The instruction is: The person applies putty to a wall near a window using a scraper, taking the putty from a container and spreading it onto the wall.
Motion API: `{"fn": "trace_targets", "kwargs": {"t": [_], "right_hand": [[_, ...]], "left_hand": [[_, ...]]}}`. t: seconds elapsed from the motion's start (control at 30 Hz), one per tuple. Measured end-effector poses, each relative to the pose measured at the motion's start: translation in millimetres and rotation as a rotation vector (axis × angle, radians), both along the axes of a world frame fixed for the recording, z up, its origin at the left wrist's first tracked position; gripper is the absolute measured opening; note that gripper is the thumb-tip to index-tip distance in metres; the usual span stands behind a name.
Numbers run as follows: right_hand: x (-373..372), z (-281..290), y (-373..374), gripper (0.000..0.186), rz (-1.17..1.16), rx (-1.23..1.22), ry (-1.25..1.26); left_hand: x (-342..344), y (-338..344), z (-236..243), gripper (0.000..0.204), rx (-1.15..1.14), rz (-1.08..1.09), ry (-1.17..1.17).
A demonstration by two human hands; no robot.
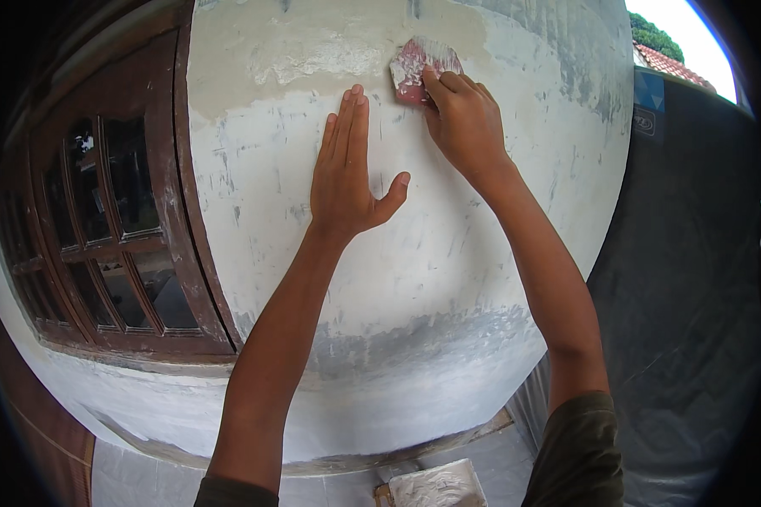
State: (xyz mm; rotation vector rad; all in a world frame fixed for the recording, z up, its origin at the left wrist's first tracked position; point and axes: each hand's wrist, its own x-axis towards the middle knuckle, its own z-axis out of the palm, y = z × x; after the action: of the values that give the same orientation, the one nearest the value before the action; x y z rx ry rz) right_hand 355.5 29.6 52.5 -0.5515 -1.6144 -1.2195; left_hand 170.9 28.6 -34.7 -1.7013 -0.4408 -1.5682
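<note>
Head view: left hand fingers flat on wall; right hand fingers press sandpaper

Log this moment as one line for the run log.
left hand flat on wall | right hand pressing sandpaper on wall | window left

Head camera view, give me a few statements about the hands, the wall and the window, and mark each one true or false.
1. The right hand presses a reddish sanding pad against the wall. True.
2. The left hand is clenched in a fist. False: it lies flat on the wall, fingers together and pointing up, thumb spread.
3. A brown wooden window frame with small glass panes stands to the left of the hands. True.
4. The two hands touch each other. False: bare wall shows between them.
5. The sanding pad sits lower than the left hand. False: it is higher, near the top of the view.
</note>
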Motion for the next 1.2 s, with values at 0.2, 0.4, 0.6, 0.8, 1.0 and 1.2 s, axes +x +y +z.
{"fn": "trace_targets", "kwargs": {"t": [0.2, 0.4, 0.6, 0.8, 1.0, 1.2], "right_hand": [[12.6, -26.0, -25.6, 0.036, 0.087, -0.082, -0.027], [60.2, 51.2, -55.0, 0.016, 0.256, -0.327, -0.074], [61.7, 152.4, -62.0, 0.020, 0.104, -0.685, -0.297], [37.0, 200.3, -45.5, 0.030, -0.219, -0.731, -0.365], [28.0, 217.3, -44.4, 0.032, -0.253, -0.714, -0.371], [28.1, 237.0, -27.4, 0.032, -0.248, -0.636, -0.382]], "left_hand": [[-2.0, 0.3, -1.1, 0.095, 0.005, -0.002, -0.008], [0.3, 1.3, 0.4, 0.093, 0.010, 0.002, 0.003], [-0.9, 1.9, -0.3, 0.092, 0.002, -0.015, 0.013], [-3.3, -0.5, -1.7, 0.092, -0.029, -0.022, 0.012], [0.8, 1.1, -1.0, 0.093, -0.034, -0.027, 0.015], [1.0, 1.1, -1.6, 0.093, -0.032, -0.034, 0.012]]}}
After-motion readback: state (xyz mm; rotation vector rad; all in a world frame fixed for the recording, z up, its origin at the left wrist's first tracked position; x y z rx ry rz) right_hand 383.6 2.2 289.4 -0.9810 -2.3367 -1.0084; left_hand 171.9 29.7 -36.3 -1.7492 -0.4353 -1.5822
